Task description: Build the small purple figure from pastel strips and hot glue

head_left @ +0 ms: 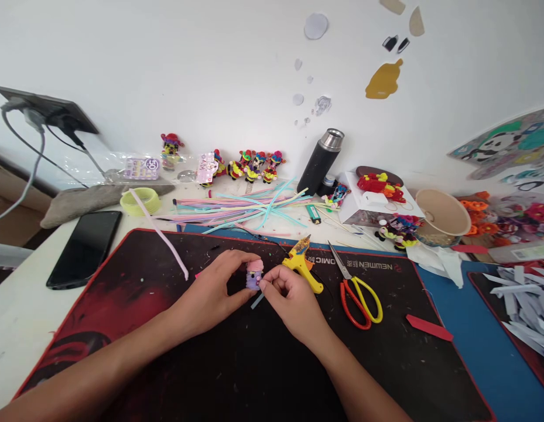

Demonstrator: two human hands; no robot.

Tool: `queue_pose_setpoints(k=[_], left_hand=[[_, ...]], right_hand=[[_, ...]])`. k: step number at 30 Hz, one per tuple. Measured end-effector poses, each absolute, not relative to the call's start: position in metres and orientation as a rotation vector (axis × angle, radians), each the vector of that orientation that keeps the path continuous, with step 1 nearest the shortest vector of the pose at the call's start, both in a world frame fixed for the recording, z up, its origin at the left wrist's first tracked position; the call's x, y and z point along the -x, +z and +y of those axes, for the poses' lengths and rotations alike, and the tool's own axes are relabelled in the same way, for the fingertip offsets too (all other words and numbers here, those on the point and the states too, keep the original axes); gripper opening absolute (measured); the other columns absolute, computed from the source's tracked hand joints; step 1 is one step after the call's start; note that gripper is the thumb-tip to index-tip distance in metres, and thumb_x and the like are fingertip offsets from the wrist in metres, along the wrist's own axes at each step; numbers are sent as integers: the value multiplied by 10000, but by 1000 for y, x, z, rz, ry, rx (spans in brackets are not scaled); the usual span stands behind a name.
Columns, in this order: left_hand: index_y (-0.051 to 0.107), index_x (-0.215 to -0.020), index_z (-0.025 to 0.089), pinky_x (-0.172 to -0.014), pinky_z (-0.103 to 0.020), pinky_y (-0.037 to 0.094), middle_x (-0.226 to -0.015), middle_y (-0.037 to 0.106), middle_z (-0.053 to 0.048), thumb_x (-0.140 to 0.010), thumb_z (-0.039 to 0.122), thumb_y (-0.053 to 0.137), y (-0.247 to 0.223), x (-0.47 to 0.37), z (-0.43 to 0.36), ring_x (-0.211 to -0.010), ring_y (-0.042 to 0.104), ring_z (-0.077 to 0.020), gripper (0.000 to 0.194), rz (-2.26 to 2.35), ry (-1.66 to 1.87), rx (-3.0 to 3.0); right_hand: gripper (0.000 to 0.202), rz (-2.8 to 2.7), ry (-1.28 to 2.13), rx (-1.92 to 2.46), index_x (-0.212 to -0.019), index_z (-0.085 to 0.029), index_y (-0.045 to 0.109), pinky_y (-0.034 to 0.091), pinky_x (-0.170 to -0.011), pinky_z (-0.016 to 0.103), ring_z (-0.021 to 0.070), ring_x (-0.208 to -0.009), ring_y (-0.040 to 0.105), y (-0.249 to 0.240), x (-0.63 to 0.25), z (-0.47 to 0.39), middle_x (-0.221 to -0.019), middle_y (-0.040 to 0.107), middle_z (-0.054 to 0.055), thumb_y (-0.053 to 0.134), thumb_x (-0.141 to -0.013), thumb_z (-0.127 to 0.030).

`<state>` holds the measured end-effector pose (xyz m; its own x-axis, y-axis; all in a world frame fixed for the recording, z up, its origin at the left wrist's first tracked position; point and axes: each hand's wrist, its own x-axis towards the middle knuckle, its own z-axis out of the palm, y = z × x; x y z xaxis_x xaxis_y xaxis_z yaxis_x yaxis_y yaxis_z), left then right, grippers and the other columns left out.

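Observation:
A small pink-and-purple pipe-cleaner figure (255,276) is held upright over the dark desk mat, with dark spots on its front. My left hand (216,284) grips it from the left, thumb below and fingers above. On its right side, the fingertips of my right hand (291,296) are pinched close against the figure; whatever lies between them is too small to make out. A pale bluish strip (257,301) shows just below the figure. Right behind my right hand lies a yellow glue gun (303,266), and scissors (357,293) with red and yellow handles rest further right.
Pastel pipe cleaners (249,206) are heaped behind the mat (236,369). Several finished figures (254,166) stand along the wall near a black thermos (320,161). A phone (89,249) lies at the left, a red strip (428,327) at the right.

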<state>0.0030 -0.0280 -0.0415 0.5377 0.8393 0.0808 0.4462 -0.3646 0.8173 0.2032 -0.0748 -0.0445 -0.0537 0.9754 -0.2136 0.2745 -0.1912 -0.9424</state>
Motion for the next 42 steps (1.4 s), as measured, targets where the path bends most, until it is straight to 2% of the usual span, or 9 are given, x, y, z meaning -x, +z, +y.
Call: queue_pose_setpoints(k=[14, 42], left_hand=[[594, -1309, 277, -1021, -423, 537, -1250, 672, -49, -911, 206, 689, -41, -4, -30, -1162, 639, -248, 415, 1048, 628, -1978], [609, -1293, 274, -1032, -445, 547, -1273, 695, -59, -917, 268, 692, -41, -6, -30, -1178, 655, -270, 386, 1111, 692, -1958]], right_hand=[[116, -1357, 1289, 1521, -831, -206, 643, 311, -520, 254, 125, -543, 411, -47, -203, -75, -605, 472, -69, 659, -923, -274], [193, -1302, 1289, 1500, -830, -209, 635, 333, -547, 267, 138, -579, 424, -47, -204, -75, -639, 495, -48, 655, -933, -371]])
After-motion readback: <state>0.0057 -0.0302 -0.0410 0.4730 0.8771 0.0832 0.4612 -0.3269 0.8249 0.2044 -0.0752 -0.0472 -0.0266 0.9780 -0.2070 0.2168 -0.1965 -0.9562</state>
